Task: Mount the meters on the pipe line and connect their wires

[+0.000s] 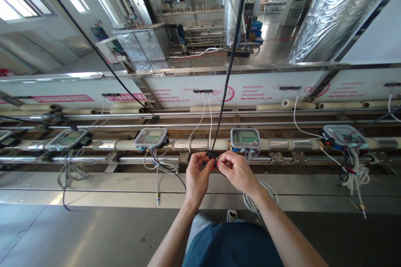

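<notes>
A black cable (230, 60) hangs down from above and ends between my hands, beside a small black piece (211, 154). My left hand (198, 172) is closed in a pinch around the cable's end. Close against it, my right hand (235, 170) pinches a small red-tipped piece, whose exact kind my fingers hide. Just behind my right hand, a meter box with a clear lid and green display (245, 138) sits on a metal pipe. Two thin white wires (210, 119) run down behind my hands from a black strip (203, 91) on the panel.
More clear-lidded meter boxes (151, 137) line the pipe on both sides, with coiled grey cables (357, 175) hanging below. A steel ledge (125, 183) runs along the front. Foam tubes (300, 103) lie by the back panel. Foil-wrapped ducting (341, 12) stands beyond.
</notes>
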`<state>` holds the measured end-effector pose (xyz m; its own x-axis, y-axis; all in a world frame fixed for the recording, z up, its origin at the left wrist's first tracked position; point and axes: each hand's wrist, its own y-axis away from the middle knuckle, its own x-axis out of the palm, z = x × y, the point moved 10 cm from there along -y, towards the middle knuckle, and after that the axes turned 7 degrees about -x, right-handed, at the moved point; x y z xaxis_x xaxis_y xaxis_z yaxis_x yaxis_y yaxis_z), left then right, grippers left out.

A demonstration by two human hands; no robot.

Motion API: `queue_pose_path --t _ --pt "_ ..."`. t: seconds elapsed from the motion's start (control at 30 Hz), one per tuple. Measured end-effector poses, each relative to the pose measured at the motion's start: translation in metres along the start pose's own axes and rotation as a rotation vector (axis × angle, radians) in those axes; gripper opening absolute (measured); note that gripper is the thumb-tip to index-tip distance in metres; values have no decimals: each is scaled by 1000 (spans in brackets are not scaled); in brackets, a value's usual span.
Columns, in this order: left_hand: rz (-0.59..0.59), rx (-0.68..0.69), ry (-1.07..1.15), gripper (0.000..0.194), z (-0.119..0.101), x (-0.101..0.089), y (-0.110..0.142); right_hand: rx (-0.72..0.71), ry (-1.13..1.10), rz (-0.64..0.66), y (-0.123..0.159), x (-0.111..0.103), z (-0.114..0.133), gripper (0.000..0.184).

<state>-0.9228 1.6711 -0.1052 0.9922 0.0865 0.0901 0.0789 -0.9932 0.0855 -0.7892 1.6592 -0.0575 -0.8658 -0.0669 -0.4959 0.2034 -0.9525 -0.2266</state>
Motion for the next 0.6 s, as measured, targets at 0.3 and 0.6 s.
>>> queue_pose_path --t 0.3,0.6 --pt "-20 17 -11 28 3 1 1 -67 241 -87 0 -5 7 11" --pt "-15 37 -75 28 11 1 -1 22 216 -58 2 1 -9 10"
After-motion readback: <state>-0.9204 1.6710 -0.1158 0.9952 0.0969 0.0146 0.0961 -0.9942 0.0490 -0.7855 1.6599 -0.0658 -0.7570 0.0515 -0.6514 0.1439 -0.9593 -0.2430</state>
